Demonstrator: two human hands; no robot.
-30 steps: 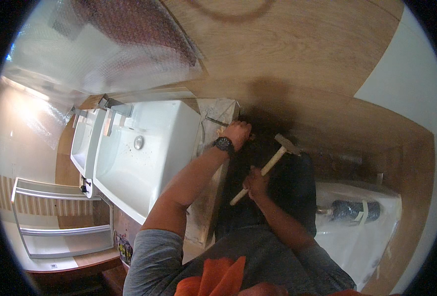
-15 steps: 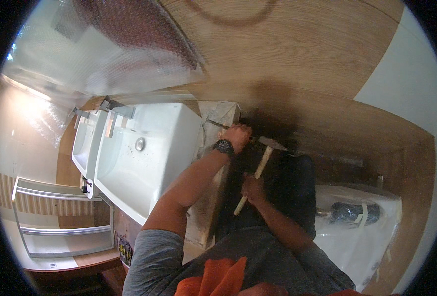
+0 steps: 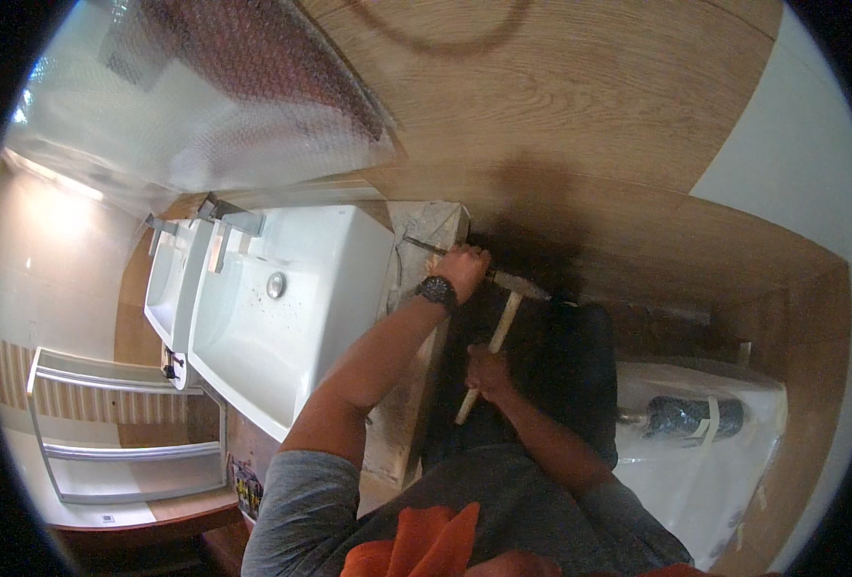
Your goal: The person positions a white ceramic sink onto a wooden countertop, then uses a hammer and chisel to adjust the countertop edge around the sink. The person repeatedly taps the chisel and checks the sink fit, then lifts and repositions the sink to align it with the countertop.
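Note:
My left hand [image 3: 466,270], with a dark watch at its wrist, is closed round a chisel. The thin metal shaft of the chisel [image 3: 424,246] points left over the raw, dusty end of the counter [image 3: 435,216]. In my right hand [image 3: 488,373] is a hammer, gripped low on its pale wooden handle [image 3: 506,327]. The hammer's metal head [image 3: 520,286] is at the chisel's butt end, just right of my left fist; whether they touch I cannot tell. Left of the chisel stands a white washbasin [image 3: 253,327] with specks of debris inside.
A mirror [image 3: 195,240] reflection seems unclear behind the metal tap [image 3: 238,221]. Bubble wrap [image 3: 243,115] covers a panel at the upper left. A wood-look wall [image 3: 580,106] rises ahead. To the right is a plastic-covered white fixture [image 3: 676,481] with a dark wrapped roll [image 3: 695,417].
The hammer head has moved slightly left and down toward the chisel's butt end. My left hand stays closed on the chisel in about the same place.

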